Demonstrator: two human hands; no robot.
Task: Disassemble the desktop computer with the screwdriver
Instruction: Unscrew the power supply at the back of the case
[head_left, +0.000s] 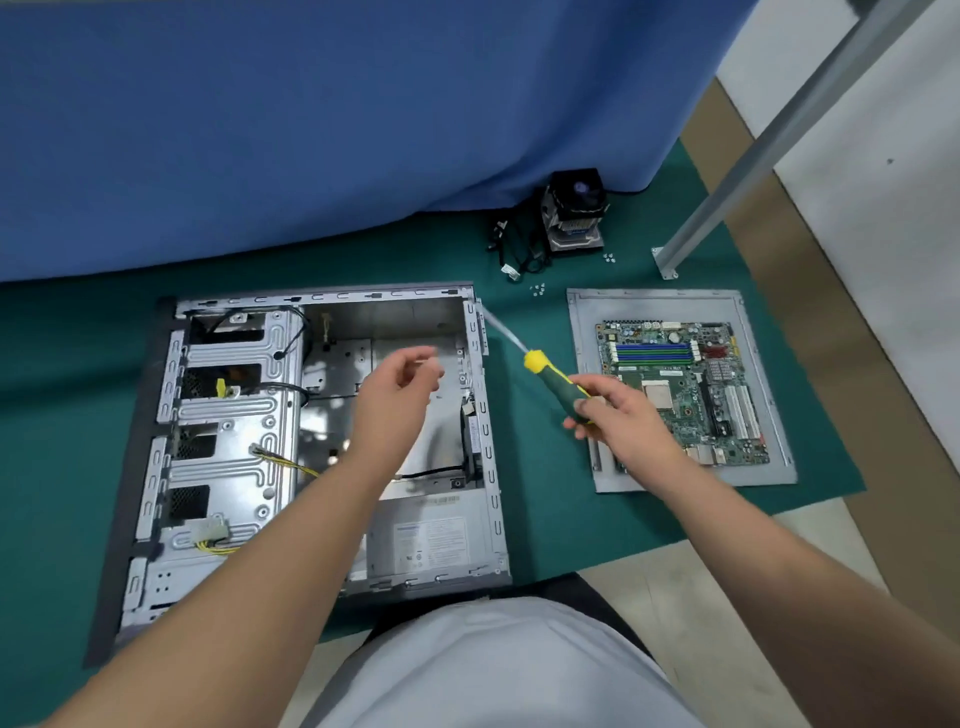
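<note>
Case: the desktop computer case (311, 441) lay on its side on the green mat (545, 519), side panel off and interior exposed.
Motherboard: the motherboard (680, 389) was already out, resting on a grey panel (769, 467) to the right of the case, well apart from it.
Cooler: the CPU cooler with its fan (574, 218) stood on the mat beyond the case, beside a tangle of loose black cables (519, 249).
Screws: a few small screws (536, 289) lay on the mat between the cooler and the grey panel, and a second small cluster (609, 256) sat near the metal post's foot (665, 265).
Still inside: the power supply (431, 540) remained in the near corner, the drive cage (228, 431) stayed on the left side, and yellow-and-black wires (291, 462) trailed across it.
Right hand: the right hand (623, 415) gripped the screwdriver (556, 376) by its green-and-yellow handle, fingers curled round it, the blurred shaft pointing toward the far right corner of the case.
Left hand: the left hand (400, 384) hovered over the bare floor of the case, fingers loosely curled and holding nothing; whether it touched the metal could not be told.
Progress: judged well past halfway, with board and cooler removed.
Remaining: likely the power supply, the drive cage and the leftover wiring.
</note>
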